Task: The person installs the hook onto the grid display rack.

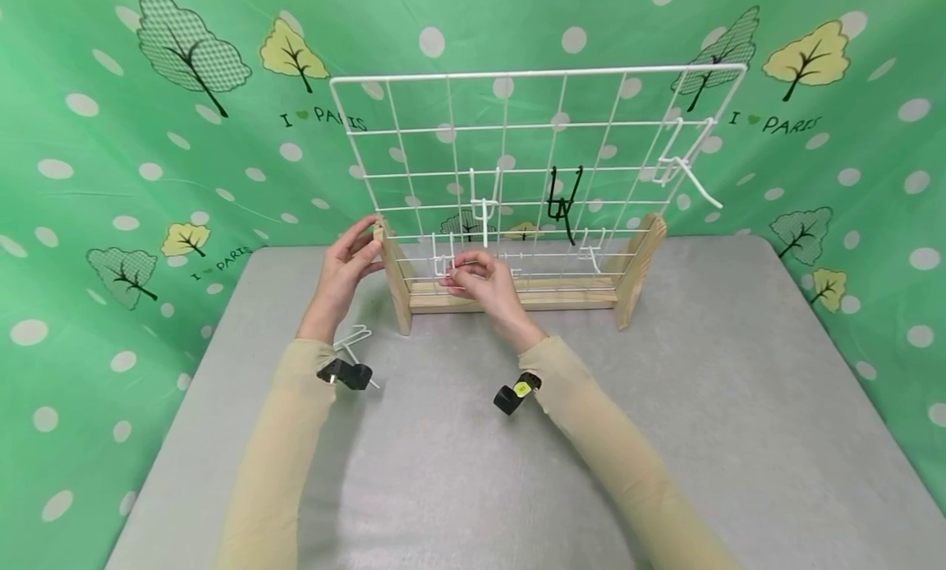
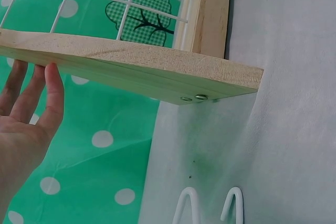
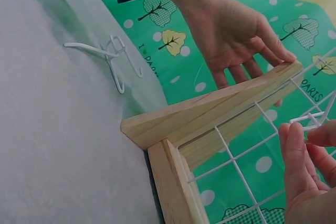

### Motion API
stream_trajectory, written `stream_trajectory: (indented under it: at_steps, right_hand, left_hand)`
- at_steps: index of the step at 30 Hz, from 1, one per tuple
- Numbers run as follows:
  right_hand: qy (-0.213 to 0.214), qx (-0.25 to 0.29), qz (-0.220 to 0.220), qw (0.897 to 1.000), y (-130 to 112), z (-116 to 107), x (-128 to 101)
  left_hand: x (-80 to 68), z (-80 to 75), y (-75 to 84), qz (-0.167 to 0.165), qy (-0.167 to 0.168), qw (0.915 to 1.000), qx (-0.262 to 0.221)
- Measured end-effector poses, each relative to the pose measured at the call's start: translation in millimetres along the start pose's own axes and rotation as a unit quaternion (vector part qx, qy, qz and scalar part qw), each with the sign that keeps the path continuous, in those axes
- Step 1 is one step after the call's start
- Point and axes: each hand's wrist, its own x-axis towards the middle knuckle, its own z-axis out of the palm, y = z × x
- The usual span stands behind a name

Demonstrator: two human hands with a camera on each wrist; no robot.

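A white wire grid rack (image 1: 562, 127) stands upright in a wooden base. At its left end my left hand (image 1: 343, 266) holds the wooden side post (image 2: 131, 66); the thumb lies on the near edge, and some fingers rest against the outer face with straight tips. My right hand (image 1: 484, 287) pinches a white wire hook (image 3: 313, 119) at the lower left of the grid, its fingers partly covering the hook. Just above hangs another white hook (image 1: 484, 213). Below my left wrist, a loose white hook (image 3: 107, 53) lies on the table.
A black hook (image 1: 565, 204) hangs near the grid's middle, with a small white hook (image 1: 593, 250) lower right. At the upper right a white hook (image 1: 687, 163) juts outward. The grey table (image 1: 414, 471) meets a green dotted cloth (image 1: 148, 250) behind.
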Motion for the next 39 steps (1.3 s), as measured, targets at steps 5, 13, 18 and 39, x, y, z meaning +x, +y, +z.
stream_trajectory:
  at_steps: [5, 13, 18, 39]
  right_hand:
    - [0.004, -0.004, -0.003, 1.000, 5.1, 0.1, -2.0]
    - [0.003, -0.014, 0.018, 1.000, 21.3, -1.6, -8.2]
    - [-0.003, -0.028, 0.038, 0.999, 33.4, -4.9, -12.6]
    - [-0.029, -0.044, 0.076, 0.996, 67.0, -0.5, -32.9]
  left_hand:
    - [-0.1, -0.1, -0.6, 0.001, 0.001, 1.0000, -0.001]
    - [-0.1, 0.6, -0.1, 0.001, -0.001, 1.0000, -0.005]
    - [-0.3, 0.5, 0.5, 0.002, -0.002, 1.0000, -0.003]
    - [0.5, -2.1, 5.6, -0.016, -0.013, 0.9995, 0.023]
